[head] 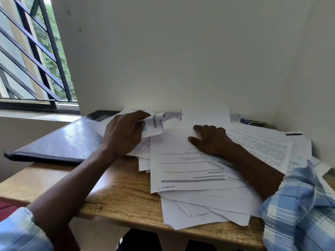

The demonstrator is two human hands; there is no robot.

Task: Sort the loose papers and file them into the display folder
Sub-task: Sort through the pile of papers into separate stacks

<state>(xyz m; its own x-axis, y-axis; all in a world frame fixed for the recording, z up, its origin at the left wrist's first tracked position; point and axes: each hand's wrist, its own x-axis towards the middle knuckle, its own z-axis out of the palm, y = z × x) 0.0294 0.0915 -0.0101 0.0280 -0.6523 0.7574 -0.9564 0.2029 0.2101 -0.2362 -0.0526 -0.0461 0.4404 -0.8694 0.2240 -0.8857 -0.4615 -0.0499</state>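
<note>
Sorting stage, early: loose papers [190, 171] heaped on surface [123, 196]; left hand [123, 134] grips curled sheet [157, 125]; right hand [210, 140] flat, pressing heap; display folder [59, 142] closed, left of heap. Next likely: lift sheet clear.

Table: light wood [123, 201], set in a wall corner.
Left: dark display folder [63, 142], lying flat (one corner past the table's edge).
Middle, right: loose papers [199, 201] heaped, some overhanging the near edge.
Far back: pen [253, 122].
</note>
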